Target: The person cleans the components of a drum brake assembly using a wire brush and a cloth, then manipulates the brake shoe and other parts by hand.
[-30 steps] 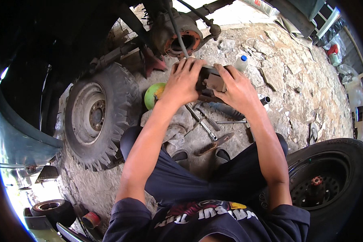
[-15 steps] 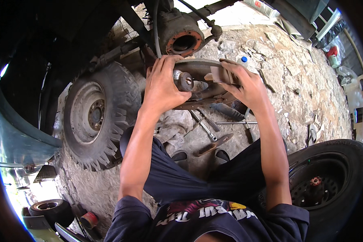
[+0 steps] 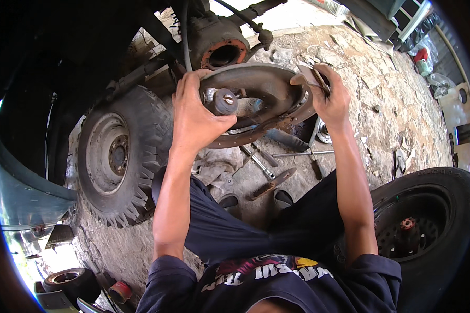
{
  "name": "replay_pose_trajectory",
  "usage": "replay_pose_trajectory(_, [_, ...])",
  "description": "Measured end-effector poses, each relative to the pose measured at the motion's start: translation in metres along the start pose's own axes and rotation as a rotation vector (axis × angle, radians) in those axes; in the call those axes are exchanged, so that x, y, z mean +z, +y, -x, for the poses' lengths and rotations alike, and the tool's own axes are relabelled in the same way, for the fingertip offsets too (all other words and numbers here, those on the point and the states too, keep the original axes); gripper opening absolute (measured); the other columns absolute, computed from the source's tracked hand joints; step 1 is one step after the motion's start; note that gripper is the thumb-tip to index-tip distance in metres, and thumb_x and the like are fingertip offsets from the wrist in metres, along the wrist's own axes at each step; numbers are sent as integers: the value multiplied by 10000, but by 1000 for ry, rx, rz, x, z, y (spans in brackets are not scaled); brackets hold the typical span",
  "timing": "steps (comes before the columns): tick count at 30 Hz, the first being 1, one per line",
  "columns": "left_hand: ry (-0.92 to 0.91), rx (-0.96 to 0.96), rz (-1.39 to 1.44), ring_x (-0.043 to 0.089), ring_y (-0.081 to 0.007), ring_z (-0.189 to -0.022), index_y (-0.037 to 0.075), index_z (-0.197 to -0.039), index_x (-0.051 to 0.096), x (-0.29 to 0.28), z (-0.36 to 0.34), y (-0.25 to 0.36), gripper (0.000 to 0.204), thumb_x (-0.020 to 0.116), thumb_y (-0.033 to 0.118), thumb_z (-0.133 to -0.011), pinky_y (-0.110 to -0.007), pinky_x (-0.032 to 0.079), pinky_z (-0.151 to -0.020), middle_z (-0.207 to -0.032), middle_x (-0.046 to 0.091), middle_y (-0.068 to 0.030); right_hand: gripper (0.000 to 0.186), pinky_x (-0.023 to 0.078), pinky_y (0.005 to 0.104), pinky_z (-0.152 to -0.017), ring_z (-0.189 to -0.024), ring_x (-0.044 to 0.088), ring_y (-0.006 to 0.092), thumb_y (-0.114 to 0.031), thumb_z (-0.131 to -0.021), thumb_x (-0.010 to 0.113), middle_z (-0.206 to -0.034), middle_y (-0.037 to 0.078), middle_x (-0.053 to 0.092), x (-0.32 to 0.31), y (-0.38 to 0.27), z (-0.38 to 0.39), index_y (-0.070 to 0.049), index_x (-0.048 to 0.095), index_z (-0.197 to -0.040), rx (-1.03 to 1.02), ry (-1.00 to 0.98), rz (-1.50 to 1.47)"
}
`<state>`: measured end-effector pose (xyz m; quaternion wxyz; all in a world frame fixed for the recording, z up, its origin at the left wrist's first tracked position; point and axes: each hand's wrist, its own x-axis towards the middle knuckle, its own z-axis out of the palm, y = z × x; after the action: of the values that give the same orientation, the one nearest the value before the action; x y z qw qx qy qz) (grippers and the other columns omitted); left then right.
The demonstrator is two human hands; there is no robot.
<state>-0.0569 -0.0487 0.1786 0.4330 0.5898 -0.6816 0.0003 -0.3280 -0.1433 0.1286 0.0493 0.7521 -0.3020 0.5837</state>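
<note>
Head view: round, rusty, dish-shaped metal plate [image 3: 270,83] is in upper middle of frame. Left hand [image 3: 196,115] has fingers clamped on its left rim, thumb in front, near short dark cylinder [image 3: 225,102]; right hand [image 3: 332,100] has fingers clamped on flat brown metal piece [image 3: 306,76] at right edge. Two-sided hold probably shares weight, keeps plate tilted. Compared with one second ago, hands stand wider apart, more of plate's inner face shows.

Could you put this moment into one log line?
left hand: gripping left rim of round metal plate | right hand: holding flat piece at plate's right side | nearby: axle housing, knobbly-tired wheel
</note>
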Motion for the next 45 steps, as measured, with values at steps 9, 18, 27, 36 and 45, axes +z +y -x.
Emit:
replay_pose_trajectory(9, [-35,-55,118,576,-376,-1068,12,-1161,542,2,0,-6,699,789,104,-513,-436,462,-939,-1108,582,-190,355,555,396,-674,-821,682,359,-220,-879,721,-948,175,663,5,1,-1,-3,596,-1131,48,-112,-61])
replay_pose_trajectory(18, [-62,-71,93,567,-370,-1099,4,-1178,530,4,1,-5,714,786,97,-517,-435,451,-961,-1125,576,-197,321,549,410,-655,-798,695,379,-222,-882,730,-868,190,686,7,-2,-2,-19,584,-1083,143,-172,-80])
replay_pose_trajectory(27, [-155,-35,285,569,-340,-1160,17,-1244,511,6,-14,-34,746,797,81,-558,-405,457,-989,-1200,578,-183,242,561,318,-685,-800,743,239,-146,-923,685,-826,150,725,15,-16,1,22,601,-1076,392,-257,-75])
replay_pose_trajectory(36, [-181,-398,295,477,-261,-1300,-30,-1424,399,14,-10,-73,909,690,605,-842,-384,369,-1096,-1392,484,-237,265,525,341,-632,-699,716,262,-195,-914,701,-780,197,702,26,-8,14,36,629,-1023,531,-278,43])
replay_pose_trajectory(45, [-366,-883,645,212,-313,-1479,-59,-1533,166,53,-7,-123,1149,446,815,-842,-407,188,-1191,-1585,172,-286,311,533,354,-682,-755,719,262,-260,-917,706,-829,198,713,27,0,12,28,652,-1021,621,-221,36])
